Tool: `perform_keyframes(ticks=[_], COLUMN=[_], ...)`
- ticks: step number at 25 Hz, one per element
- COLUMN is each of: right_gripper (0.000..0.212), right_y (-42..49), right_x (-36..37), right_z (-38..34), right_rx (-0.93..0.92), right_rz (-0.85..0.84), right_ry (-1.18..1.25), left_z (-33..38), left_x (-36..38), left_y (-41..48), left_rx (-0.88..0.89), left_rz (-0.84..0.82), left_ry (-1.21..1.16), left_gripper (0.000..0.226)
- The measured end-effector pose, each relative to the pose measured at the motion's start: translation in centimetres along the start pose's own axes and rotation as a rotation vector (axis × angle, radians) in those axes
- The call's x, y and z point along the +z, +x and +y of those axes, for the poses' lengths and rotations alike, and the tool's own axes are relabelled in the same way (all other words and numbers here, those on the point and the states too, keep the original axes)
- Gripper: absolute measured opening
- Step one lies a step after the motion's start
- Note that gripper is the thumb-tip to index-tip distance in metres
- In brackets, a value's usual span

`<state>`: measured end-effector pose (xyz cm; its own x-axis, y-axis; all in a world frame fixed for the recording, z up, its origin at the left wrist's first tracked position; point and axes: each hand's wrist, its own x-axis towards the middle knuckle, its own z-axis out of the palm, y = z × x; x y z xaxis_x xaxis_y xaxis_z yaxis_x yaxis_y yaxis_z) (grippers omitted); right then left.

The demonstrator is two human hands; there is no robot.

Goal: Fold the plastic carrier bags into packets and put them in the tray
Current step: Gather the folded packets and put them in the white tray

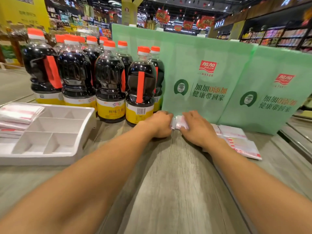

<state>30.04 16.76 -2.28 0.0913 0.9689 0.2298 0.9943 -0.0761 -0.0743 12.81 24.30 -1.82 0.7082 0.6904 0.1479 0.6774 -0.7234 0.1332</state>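
both bare forearms reach forward side by side, palms down. the left hand (158,124), fingers curled under, and the right hand (197,127), thumb opposite fingers, grip a small white-and-pink folded plastic packet (179,122) between them.

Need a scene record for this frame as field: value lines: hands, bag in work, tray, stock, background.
left hand: grips the left end of the folded bag
right hand: holds its right end, thumb at the near edge
folded bag: small packet on the counter, between both hands
tray: white, divided, at left; folded packets stacked at its left side
unfolded bags: flat pile at right, partly under the right forearm
behind: soy sauce bottles, green bags standing
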Motion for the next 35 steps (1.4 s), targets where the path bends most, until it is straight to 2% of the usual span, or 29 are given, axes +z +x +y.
perform_keyframes(ticks=[4,8,12,15,17,23,31,35], right_gripper=[0.051,0.015,0.018,0.011,0.011,0.016,0.029,0.042], right_y=[0.0,0.3,0.2,-1.1,-2.3,-7.7,-9.9,-10.2], right_x=[0.0,0.5,0.1,-0.3,-0.9,-3.3,-4.8,-5.0], right_z=[-0.3,-0.5,-0.5,-0.4,-0.6,-3.1,-9.1,-12.9], right_rx=[0.012,0.023,0.004,-0.032,-0.027,-0.031,-0.052,-0.091], right_rz=[-0.072,-0.070,-0.008,0.093,0.150,0.371,0.483,0.529], right_ry=[-0.011,-0.025,-0.097,-0.080,-0.027,0.076,0.103,0.129], left_z=[-0.1,-0.4,-0.6,-0.7,-0.7,-0.7,-5.0,-7.6], left_x=[0.8,1.4,1.6,1.4,0.8,-2.8,-7.2,-8.6], left_y=[0.1,-0.5,-1.5,-2.6,-3.6,-8.3,-15.6,-19.8], left_rx=[0.004,0.026,0.033,0.075,0.117,0.164,0.114,0.077], left_rz=[0.000,0.058,0.160,0.262,0.345,0.474,0.530,0.601], left_ry=[0.034,0.034,0.029,-0.021,-0.065,-0.163,-0.067,-0.022], left_gripper=[0.028,0.026,0.025,0.021,0.022,0.048,0.047,0.050])
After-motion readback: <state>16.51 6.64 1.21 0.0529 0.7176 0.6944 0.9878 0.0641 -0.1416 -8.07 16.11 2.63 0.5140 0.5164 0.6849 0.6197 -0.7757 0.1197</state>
